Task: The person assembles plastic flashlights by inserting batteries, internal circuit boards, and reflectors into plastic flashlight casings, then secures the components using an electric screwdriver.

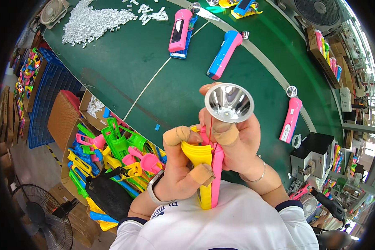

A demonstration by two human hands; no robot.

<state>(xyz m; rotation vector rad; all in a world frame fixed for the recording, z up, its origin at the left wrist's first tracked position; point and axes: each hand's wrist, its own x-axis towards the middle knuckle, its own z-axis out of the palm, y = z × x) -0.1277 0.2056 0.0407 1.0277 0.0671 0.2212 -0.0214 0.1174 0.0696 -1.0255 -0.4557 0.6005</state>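
My left hand (177,168), its thumb and a finger wrapped in tan tape, is closed round a yellow and pink flashlight body (203,196). The two body halves are slightly apart at the top. My right hand (246,143), also with tape on its thumb, grips a silver reflector cup (229,106) just above the body, its open side facing up. A thin red wire runs from the cup down to the body. Some right fingers lie behind the pink half, so their contact with it is partly hidden.
Flashlights lie across the green table (162,91): a pink and blue one (181,33), a blue and pink one (225,54), a pink one (291,118). White small parts (93,25) are heaped far left. A box of coloured plastic parts (112,154) stands left, a metal-fronted machine (310,158) right.
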